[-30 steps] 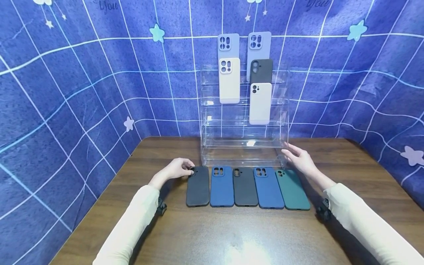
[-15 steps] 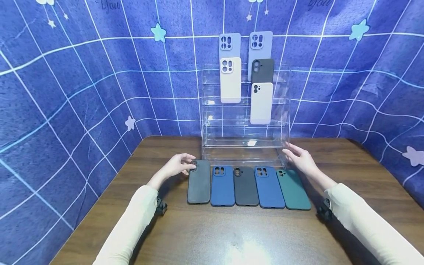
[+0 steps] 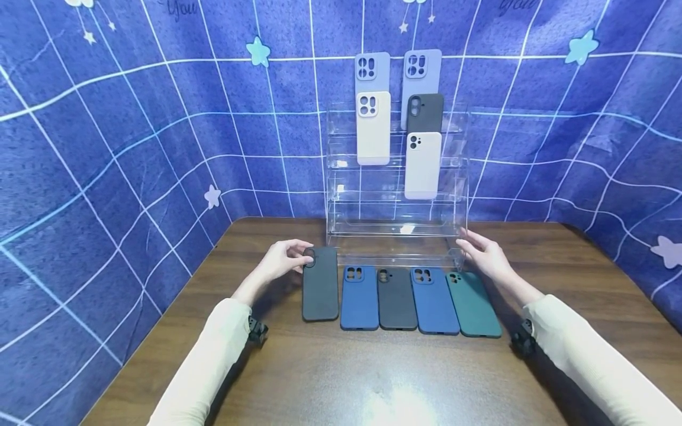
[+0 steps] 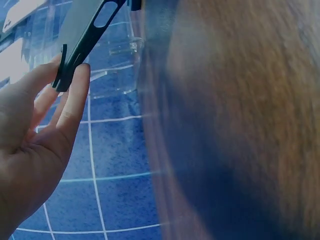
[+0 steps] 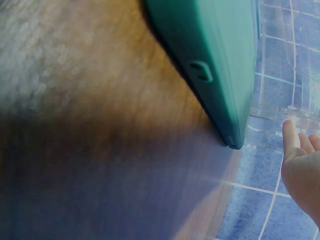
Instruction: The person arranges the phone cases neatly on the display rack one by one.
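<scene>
My left hand (image 3: 282, 261) pinches the upper left corner of a black phone case (image 3: 321, 287), its top end raised off the table. In the left wrist view the thumb and fingertips grip that case (image 4: 82, 40) at its corner. At the lower right side of the clear acrylic rack (image 3: 394, 229), my right hand (image 3: 486, 258) touches the rack's edge with loosely extended fingers. To the right of the held case lie a blue phone case (image 3: 360, 300), another black case (image 3: 397, 302), a second blue case (image 3: 436, 303) and a green case (image 3: 475, 306).
On the rack's upper tiers stand two lavender cases (image 3: 379, 71), two white cases (image 3: 373, 136) and a dark case (image 3: 430, 112). A blue patterned cloth (image 3: 266, 136) hangs behind the brown wooden table (image 3: 298, 378).
My left hand has lifted the top of the black case and moved it slightly away from me, toward the rack. The right hand stays by the rack.
</scene>
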{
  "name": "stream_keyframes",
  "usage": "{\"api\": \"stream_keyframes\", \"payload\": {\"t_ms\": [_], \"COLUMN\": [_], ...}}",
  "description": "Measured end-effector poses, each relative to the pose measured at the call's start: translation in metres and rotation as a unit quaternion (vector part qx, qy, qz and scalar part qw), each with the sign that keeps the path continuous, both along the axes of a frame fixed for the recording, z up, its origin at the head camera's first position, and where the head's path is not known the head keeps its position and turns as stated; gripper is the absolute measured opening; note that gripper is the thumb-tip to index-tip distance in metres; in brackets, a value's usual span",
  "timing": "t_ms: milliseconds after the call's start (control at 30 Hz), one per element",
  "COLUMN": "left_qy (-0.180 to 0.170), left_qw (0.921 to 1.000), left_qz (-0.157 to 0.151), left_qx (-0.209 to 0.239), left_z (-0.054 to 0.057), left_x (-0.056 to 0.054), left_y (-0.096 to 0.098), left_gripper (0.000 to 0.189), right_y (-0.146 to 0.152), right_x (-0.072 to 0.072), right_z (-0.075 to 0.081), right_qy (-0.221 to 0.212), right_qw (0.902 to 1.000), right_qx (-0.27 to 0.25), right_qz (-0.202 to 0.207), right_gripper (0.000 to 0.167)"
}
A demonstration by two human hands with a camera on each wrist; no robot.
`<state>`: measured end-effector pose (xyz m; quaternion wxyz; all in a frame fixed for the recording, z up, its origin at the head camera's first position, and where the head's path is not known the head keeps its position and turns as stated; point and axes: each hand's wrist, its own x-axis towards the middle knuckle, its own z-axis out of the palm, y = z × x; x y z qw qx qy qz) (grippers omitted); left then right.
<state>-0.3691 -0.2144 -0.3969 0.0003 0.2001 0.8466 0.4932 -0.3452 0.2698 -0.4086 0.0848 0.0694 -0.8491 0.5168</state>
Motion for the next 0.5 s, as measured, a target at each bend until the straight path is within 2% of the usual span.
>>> {"api": "stream_keyframes", "payload": {"t_ms": [133, 300, 500], "left_qy": [0.024, 0.077, 0.098], "left_qw": [0.9996, 0.9946, 0.9926], "left_qz": [0.01, 0.04, 0.044], "left_qx": [-0.012, -0.058, -0.056], "left_z": [0.005, 0.011, 0.016], "left_x": [0.005, 0.01, 0.012], "left_y": [0.001, 0.002, 0.005], "left_gripper": [0.041, 0.038, 0.036], "right_y": [0.0, 0.0, 0.0], "right_x": [0.0, 0.001, 0.002], "right_z": [0.0, 0.0, 0.0], "right_qy": [-0.001, -0.004, -0.003], "right_qw": [1.0, 1.0, 1.0], "right_qx": [-0.001, 0.005, 0.008], "right_qz": [-0.002, -0.007, -0.004], "right_gripper": [0.064, 0.063, 0.063]}}
